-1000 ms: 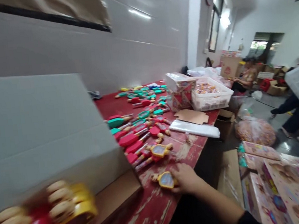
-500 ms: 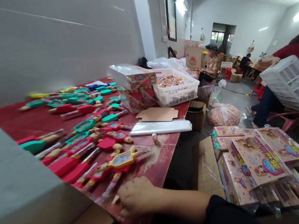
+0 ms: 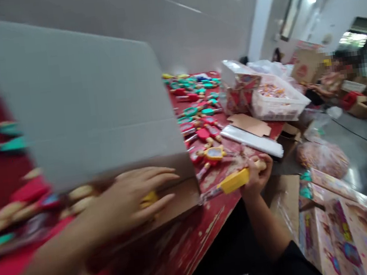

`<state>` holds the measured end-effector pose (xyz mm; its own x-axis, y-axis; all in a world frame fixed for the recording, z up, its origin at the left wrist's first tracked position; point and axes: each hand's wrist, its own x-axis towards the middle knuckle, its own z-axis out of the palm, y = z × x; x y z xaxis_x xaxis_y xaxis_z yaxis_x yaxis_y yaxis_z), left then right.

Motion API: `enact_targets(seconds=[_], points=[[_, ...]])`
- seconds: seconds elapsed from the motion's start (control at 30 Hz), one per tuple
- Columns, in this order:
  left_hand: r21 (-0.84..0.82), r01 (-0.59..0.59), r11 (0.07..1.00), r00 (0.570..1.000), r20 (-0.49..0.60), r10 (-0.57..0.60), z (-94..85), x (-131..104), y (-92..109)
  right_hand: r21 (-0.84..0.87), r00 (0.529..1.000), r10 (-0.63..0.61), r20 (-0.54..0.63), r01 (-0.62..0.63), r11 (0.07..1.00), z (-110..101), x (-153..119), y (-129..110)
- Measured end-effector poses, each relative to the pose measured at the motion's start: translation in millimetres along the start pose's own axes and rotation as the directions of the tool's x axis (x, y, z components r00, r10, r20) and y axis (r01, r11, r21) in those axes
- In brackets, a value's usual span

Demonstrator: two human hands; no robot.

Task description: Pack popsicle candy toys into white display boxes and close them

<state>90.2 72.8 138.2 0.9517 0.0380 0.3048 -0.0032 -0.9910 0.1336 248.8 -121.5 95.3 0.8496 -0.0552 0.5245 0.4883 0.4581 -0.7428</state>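
Observation:
My left hand (image 3: 127,201) reaches into an open cardboard box (image 3: 99,98) with a raised white flap. Its fingers are spread above a yellow piece (image 3: 149,199) and some tan doll-like heads (image 3: 82,197). To the right, my right hand (image 3: 256,175) is closed on a yellow toy (image 3: 236,181) by its tan end, with the clear tube end pointing left towards the box corner. Red, green and yellow toys (image 3: 203,133) lie on the red table (image 3: 215,213) behind the box. More red toys (image 3: 32,188) are at the lower left, blurred.
White plastic sheets (image 3: 252,140) and flat cardboard (image 3: 250,124) lie past my right hand. A white basket (image 3: 279,106) and wrapped boxes (image 3: 239,87) stand behind. Printed boxes (image 3: 359,223) are at the lower right; a person (image 3: 329,79) sits farther back.
The view has swung left, bringing the box and my left hand into sight. My right hand, earlier low by the table edge, now holds the yellow toy.

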Motion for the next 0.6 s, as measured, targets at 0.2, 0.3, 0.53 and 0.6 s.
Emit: enact_targets(seconds=[0.2,0.3,0.53,0.6], points=[[0.021,0.116,0.993,0.991,0.062,-0.117,5.4,-1,1,0.091,0.945,-0.213,0.250,0.196,0.976,53,-23,20],[-0.006,0.223,0.975,0.964,-0.150,-0.221,5.2,-12,5,0.142,0.844,-0.368,0.391,0.340,0.930,73,-48,39],[0.199,0.256,0.946,0.966,-0.035,-0.254,-8.7,-39,2,0.055,0.791,-0.382,0.477,0.408,0.912,93,-70,68],[0.154,0.213,0.965,0.976,0.013,-0.218,-14.6,-42,-6,0.003,0.798,-0.356,0.486,0.406,0.914,100,-67,68]])
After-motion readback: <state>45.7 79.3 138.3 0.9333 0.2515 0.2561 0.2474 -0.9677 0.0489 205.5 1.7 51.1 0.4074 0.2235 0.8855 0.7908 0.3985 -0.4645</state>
